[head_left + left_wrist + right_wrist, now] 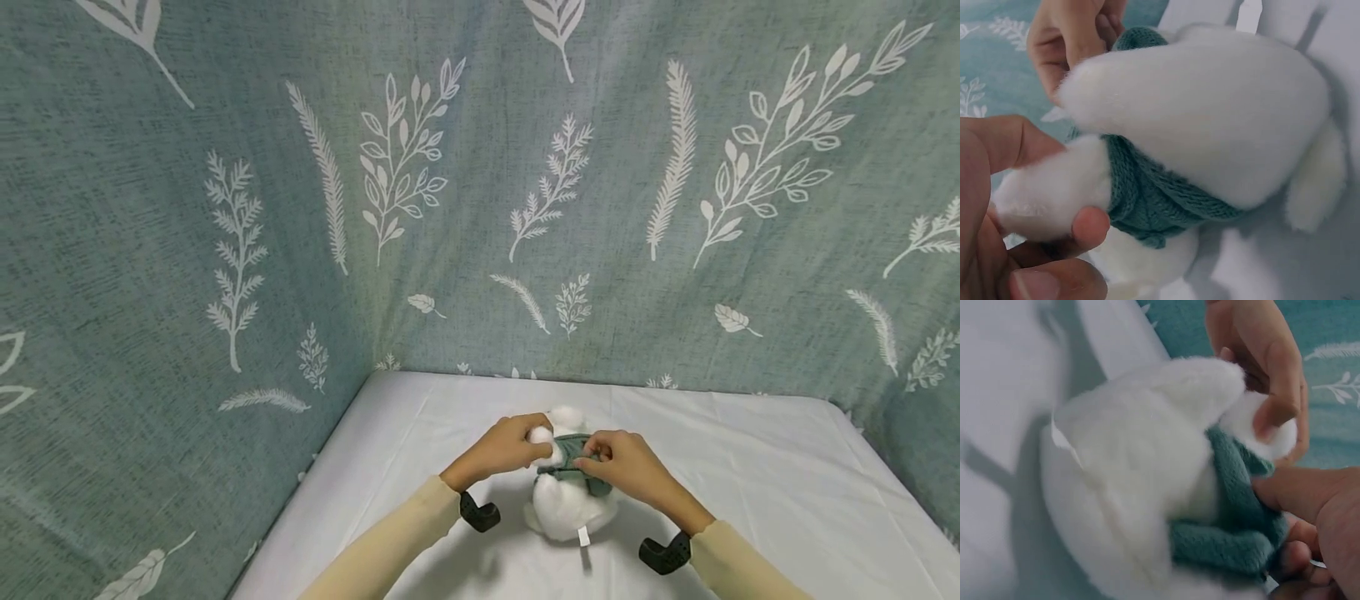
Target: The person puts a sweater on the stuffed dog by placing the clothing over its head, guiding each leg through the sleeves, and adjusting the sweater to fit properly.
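**Knit garment partly on a plush toy, both hands engaged**

A white plush toy lies on the sheet between the two forearms, near the front edge of the view, with a small fabric tag at its near end. A green knit garment sits bunched around the toy's upper body. The left hand pinches one plush limb between thumb and fingers; in the left wrist view this limb emerges from a knit opening, so that sleeve appears to be through. The right hand grips the gathered knit on the opposite side, fingers curled into the fabric. Judged from these views, the work is partway along: the garment is around the body and one limb has passed through, but the knit lies crumpled rather than smoothed down the torso, which is bare below. Whether the other limb is through cannot be told. A leaf-patterned curtain encloses the bed.
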{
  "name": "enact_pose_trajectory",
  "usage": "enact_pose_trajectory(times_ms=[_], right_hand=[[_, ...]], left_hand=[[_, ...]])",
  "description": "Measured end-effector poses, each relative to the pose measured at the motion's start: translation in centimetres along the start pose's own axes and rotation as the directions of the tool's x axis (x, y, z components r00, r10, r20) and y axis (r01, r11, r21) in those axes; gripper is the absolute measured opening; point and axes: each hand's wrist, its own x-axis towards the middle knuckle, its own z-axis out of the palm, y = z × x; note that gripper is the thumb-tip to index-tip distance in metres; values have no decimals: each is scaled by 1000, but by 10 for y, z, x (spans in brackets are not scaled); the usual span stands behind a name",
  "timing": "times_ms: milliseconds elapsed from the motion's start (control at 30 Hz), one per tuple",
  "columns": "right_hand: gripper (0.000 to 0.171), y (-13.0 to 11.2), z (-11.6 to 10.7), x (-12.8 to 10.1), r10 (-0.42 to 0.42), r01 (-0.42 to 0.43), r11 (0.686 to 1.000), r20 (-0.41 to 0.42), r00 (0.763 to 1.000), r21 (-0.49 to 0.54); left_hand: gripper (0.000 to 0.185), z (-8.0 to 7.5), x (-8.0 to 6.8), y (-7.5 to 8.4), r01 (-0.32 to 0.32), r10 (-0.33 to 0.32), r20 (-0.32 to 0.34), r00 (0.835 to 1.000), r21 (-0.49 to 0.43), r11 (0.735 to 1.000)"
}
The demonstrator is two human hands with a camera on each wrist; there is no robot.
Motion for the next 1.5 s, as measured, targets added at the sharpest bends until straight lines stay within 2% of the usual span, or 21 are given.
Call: enact_pose_trajectory(times_ms=[167,367,533,733,800,867,933,1000,1100,1167,1333,1500], right_hand=[[33,3,-6,-4,-20,20,1000,13,1000,-9],[21,2,-7,-8,-151,153,984,22,988,-93],[23,-7,-7,-12,-244,250,965,81,966,-79],[13,-10,-9,-12,-256,261,965,151,955,-15],[10,-8,-10,-12,-233,234,972,139,962,12],[16,-5,-11,-10,-172,166,984,107,979,60],[24,-1,-14,-8,-75,68,990,56,996,121],[32,4,-17,-7,51,-52,981,8,999,188],[37,11,-18,-4,200,-188,947,-21,979,260],[36,16,-17,-3,266,-254,921,-2,964,296],[42,27,-9,0,343,-374,848,150,927,376],[53,35,2,1,405,-492,742,280,871,456]], left_hand=[[10,-1,0,1,17,-16,-29,999,25,1000],[16,0,-1,3,23,-21,-44,999,48,999],[27,1,0,4,29,-27,-51,998,46,999],[26,0,0,6,37,-35,-48,998,39,999],[23,-1,0,6,34,-31,-47,998,47,998],[20,-3,0,7,33,-30,-49,998,51,998],[17,-5,1,6,38,-35,-49,998,44,998],[16,-6,1,5,49,-48,-41,998,27,998],[22,-9,0,2,77,-77,-13,997,0,997],[27,-10,0,1,95,-95,1,996,3,995],[27,-11,1,2,158,-159,13,987,41,987],[29,-11,2,3,205,-208,21,978,107,973]])
